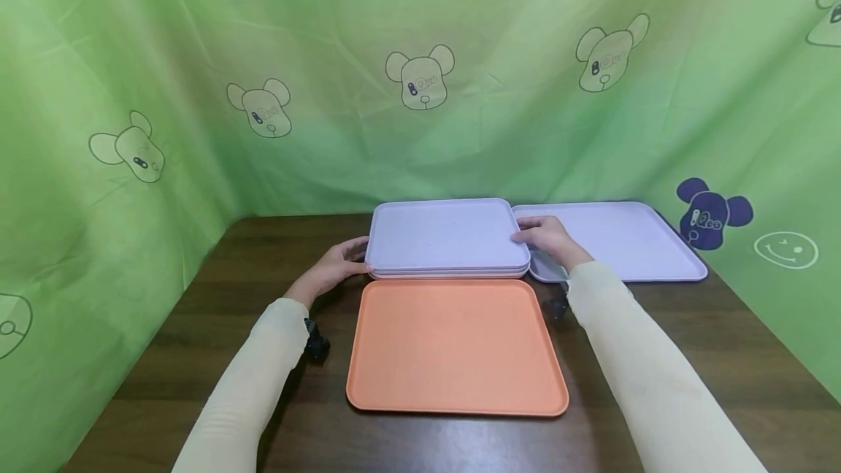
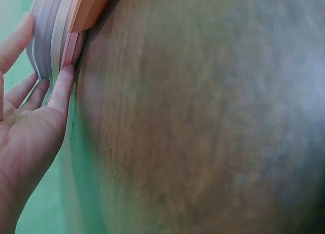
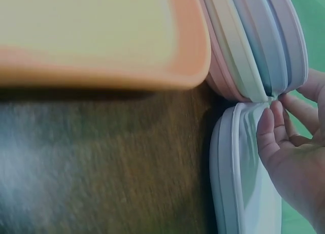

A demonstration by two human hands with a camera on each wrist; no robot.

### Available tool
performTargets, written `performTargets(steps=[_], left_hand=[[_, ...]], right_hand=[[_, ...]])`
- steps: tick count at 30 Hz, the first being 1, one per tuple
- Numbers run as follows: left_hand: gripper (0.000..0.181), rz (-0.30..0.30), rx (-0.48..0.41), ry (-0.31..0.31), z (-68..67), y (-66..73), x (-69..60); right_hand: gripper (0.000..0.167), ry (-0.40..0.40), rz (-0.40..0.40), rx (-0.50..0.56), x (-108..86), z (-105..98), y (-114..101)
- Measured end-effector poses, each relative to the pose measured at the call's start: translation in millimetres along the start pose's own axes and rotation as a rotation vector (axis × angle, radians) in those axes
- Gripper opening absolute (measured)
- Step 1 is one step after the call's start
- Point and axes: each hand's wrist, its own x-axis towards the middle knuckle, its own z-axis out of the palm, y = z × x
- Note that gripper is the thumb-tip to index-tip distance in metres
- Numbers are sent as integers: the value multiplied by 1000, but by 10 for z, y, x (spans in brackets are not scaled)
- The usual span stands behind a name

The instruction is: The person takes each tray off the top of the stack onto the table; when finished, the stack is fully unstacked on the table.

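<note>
A stack of several rectangular trays (image 1: 447, 236), lavender on top with bluish, cream and pink rims below, lies toward the back of the table. Fingertips of my left hand (image 1: 333, 266) touch the stack's left side, the digits fairly straight; the left wrist view shows them spread across several rims (image 2: 45, 36). On the opposite side my right hand (image 1: 550, 237) touches the stack's right edge near the top tray. Seen from the right wrist, its fingertips meet the upper rims (image 3: 284, 46), the lower fingers bent a little. An orange tray (image 1: 456, 349) lies in front.
Pale lavender trays (image 1: 624, 239) lie to the right, partly under my right hand and close against the stack. Behind the brown wooden table (image 1: 217, 356) hangs a green cloth (image 1: 315, 159) printed with bear heads.
</note>
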Motion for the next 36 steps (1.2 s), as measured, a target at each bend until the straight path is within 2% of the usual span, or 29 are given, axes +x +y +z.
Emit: performTargets(steps=[9,17,21,31,36], left_hand=[[75,-20,-4,6,2,-18,5],[75,-18,-25,3,-5,-33,6],[76,-16,-20,2,-8,-24,4],[77,-10,-19,-7,-14,-27,17],[76,-9,-15,-11,-16,-21,9]], right_hand=[[51,54,-8,-5,-37,24,-34],[51,82,-26,-29,-34,-34,-85],[53,53,-18,-4,-43,-80,-106],[59,-97,44,170,-111,-229,-90],[60,-121,53,239,-144,-283,-62]])
